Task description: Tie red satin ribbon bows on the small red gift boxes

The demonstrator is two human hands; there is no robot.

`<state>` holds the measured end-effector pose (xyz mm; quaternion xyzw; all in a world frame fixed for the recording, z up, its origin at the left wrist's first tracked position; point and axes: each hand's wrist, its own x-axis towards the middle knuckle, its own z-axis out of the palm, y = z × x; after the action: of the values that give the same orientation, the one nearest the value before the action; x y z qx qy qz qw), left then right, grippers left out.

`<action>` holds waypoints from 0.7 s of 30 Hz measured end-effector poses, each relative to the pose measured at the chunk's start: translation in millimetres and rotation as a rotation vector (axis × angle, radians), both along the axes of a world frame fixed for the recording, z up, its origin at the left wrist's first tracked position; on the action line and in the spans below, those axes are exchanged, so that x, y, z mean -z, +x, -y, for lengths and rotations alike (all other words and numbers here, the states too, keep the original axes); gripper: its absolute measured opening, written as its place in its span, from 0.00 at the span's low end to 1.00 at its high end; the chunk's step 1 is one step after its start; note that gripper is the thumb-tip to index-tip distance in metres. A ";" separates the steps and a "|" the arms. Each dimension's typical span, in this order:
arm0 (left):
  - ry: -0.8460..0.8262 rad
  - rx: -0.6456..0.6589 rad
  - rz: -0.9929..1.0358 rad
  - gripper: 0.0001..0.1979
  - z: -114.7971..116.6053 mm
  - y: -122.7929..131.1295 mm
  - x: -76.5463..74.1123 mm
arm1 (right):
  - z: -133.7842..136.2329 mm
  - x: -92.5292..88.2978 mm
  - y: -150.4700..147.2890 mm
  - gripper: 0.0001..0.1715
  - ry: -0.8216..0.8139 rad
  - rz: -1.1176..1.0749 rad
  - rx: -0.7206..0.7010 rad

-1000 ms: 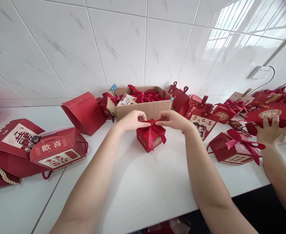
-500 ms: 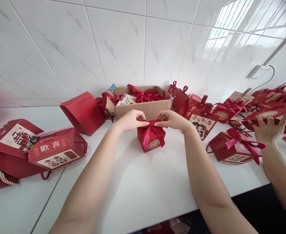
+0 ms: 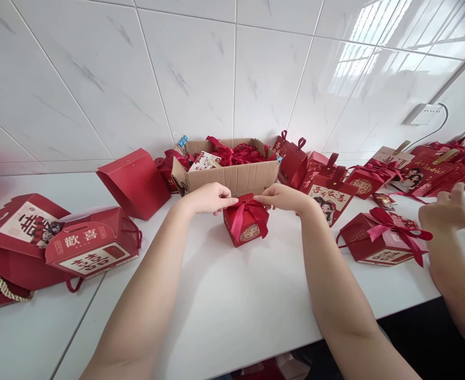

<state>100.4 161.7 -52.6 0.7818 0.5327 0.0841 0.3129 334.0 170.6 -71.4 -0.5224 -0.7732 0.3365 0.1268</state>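
Observation:
In the head view a small red gift box [image 3: 238, 230] stands upright on the white table [image 3: 232, 295]. A dark red ribbon bow [image 3: 249, 209] lies across its top, its tails hanging down the front. From the left, my left hand [image 3: 210, 199] pinches the bow's left loop between thumb and fingers. My right hand [image 3: 282, 198] has the right loop in a like pinch. Just behind is an open cardboard box [image 3: 232, 179] filled with red ribbons [image 3: 242, 155], with a printed card [image 3: 206, 161] on its left side.
Red gift boxes [image 3: 93, 243] stand at the left. On the right are a ribboned box [image 3: 382, 240], several printed bags [image 3: 331, 196] and a co-worker's hand [image 3: 448, 211]. A tiled wall [image 3: 196, 68] with a white socket [image 3: 422, 113] closes off the back.
My hands have moved slightly apart, drawing the bow's loops outward. At the right, the co-worker's hand has let go of a red bag or box and turned, fingers raised.

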 end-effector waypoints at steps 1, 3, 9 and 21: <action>-0.018 -0.004 -0.005 0.21 -0.4 0.3 0.3 | 0.7 -0.8 -0.2 0.30 0.003 0.004 -0.005; -0.048 -0.008 0.000 0.20 -1.3 1.0 1.6 | 2.1 -2.2 -0.2 0.29 0.017 0.023 -0.005; 0.021 0.002 0.021 0.19 -2.3 3.6 5.3 | 1.7 -2.4 0.9 0.28 0.053 0.085 -0.013; 0.078 -0.088 -0.019 0.17 -2.6 2.1 4.6 | 3.4 -4.8 1.2 0.27 0.103 -0.007 0.143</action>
<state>102.6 164.3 -57.3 0.7700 0.5658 0.1114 0.2731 335.3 167.2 -66.6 -0.5678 -0.7498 0.2883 0.1797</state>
